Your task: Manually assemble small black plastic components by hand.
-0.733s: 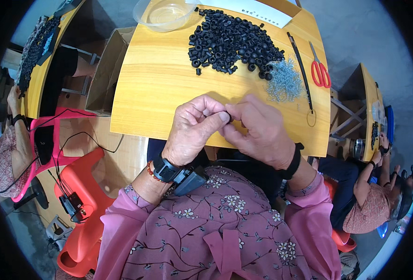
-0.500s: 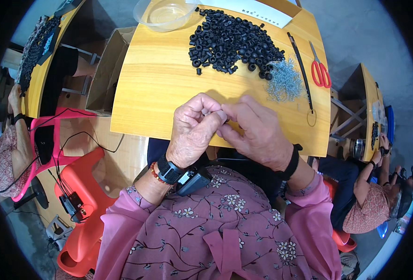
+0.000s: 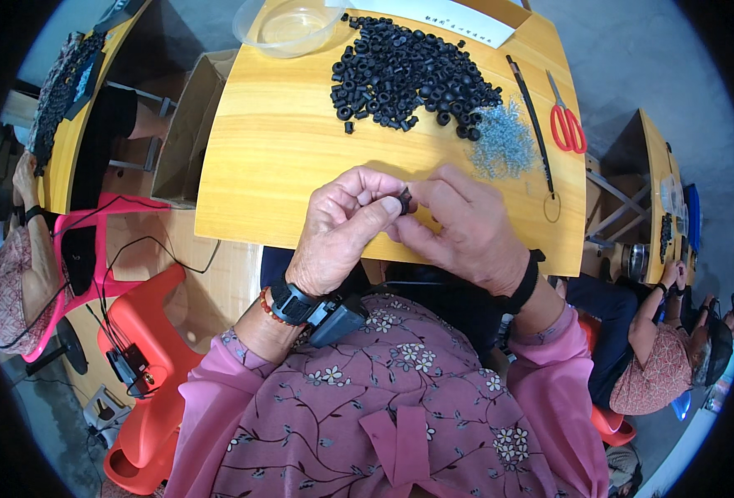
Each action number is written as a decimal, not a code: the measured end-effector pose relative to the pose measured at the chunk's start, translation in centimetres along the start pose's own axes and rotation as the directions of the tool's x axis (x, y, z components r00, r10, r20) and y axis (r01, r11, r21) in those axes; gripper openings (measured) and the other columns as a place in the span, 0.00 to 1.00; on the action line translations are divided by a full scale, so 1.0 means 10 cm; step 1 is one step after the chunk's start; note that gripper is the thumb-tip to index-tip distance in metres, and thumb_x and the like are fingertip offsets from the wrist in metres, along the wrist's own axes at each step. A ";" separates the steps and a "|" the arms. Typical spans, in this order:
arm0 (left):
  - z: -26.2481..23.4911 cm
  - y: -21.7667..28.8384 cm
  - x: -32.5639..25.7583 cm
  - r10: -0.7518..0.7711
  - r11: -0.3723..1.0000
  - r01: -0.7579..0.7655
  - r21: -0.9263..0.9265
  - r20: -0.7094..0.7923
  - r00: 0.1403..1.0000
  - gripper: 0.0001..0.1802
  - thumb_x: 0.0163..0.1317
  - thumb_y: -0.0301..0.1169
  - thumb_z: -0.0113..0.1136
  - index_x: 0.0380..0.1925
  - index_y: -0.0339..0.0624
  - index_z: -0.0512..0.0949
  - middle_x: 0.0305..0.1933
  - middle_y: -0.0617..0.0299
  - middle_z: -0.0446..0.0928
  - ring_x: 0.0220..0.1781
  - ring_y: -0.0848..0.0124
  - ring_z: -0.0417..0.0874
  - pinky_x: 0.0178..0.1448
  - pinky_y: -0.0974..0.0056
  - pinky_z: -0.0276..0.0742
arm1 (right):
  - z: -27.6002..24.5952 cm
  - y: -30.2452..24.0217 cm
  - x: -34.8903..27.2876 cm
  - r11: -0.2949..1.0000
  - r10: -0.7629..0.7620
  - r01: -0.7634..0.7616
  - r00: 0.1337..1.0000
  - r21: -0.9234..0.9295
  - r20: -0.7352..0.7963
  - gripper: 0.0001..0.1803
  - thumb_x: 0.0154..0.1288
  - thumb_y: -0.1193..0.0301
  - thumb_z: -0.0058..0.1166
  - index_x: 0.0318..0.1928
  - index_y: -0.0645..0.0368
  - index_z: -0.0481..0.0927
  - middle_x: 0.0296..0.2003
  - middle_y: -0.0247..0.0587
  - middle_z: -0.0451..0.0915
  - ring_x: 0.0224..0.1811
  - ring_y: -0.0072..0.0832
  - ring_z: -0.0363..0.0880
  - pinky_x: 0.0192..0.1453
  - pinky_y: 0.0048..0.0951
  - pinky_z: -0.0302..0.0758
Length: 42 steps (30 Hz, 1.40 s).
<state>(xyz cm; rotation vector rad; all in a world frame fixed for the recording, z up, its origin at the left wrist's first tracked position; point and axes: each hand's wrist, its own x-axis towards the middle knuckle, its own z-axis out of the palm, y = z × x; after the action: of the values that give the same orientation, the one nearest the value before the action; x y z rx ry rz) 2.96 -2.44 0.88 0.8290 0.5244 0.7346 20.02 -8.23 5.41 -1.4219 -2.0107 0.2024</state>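
My left hand (image 3: pixel 334 224) pinches a small black rubber piece (image 3: pixel 404 200) between thumb and forefinger, above the table's near edge. Close against it is my right hand (image 3: pixel 470 228), its fingers bent and drawn together at the piece; what they hold, if anything, is too small to make out. Beyond my hands lies a heap of small black ring-shaped and tubular rubber pieces (image 3: pixel 408 70). A loose pile of tiny pale blue, see-through bits (image 3: pixel 504 141) touches its right side.
On the table's right lie a thin black rod (image 3: pixel 533 116) with a loop at its near end and red-handled scissors (image 3: pixel 568 129). A clear plastic bowl (image 3: pixel 288 33) and a white box edge (image 3: pixel 441 23) stand at the back. Other people work at tables on both sides.
My hands have turned slightly, and the black rubber piece now shows between the left fingertips. My right fingers have moved a little off it, rightward.
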 end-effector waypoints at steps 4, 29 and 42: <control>-0.05 0.03 0.00 -0.047 0.998 0.045 0.048 0.053 0.997 0.06 0.70 0.25 0.57 0.41 0.33 0.78 0.36 0.59 0.83 0.33 0.76 0.81 0.42 0.71 0.79 | -0.07 -0.02 0.04 1.000 -0.011 0.011 1.000 -0.014 -0.007 0.13 0.52 0.72 0.67 0.33 0.60 0.74 0.27 0.40 0.70 0.26 0.36 0.77 0.27 0.36 0.73; 0.06 0.01 -0.04 -0.041 0.922 0.057 0.383 -0.051 0.998 0.03 0.67 0.22 0.59 0.34 0.34 0.77 0.28 0.61 0.82 0.24 0.81 0.79 0.22 0.75 0.72 | -0.08 0.11 0.02 0.975 -0.174 0.201 0.958 -0.099 0.227 0.14 0.53 0.69 0.64 0.32 0.58 0.70 0.28 0.40 0.70 0.27 0.37 0.76 0.26 0.37 0.73; -0.07 -0.02 0.00 -0.028 0.994 0.015 0.110 0.121 0.992 0.10 0.72 0.30 0.59 0.42 0.32 0.79 0.35 0.61 0.83 0.35 0.76 0.82 0.42 0.70 0.80 | -0.06 0.10 -0.01 0.997 -0.071 0.070 0.997 0.022 0.029 0.15 0.58 0.68 0.65 0.31 0.58 0.69 0.24 0.41 0.69 0.22 0.39 0.75 0.25 0.38 0.73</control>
<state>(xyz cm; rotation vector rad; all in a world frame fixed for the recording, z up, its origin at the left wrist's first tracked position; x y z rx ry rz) 2.58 -2.17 0.28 0.9619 0.4659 0.6353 21.17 -8.10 5.39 -1.3402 -2.0727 0.2143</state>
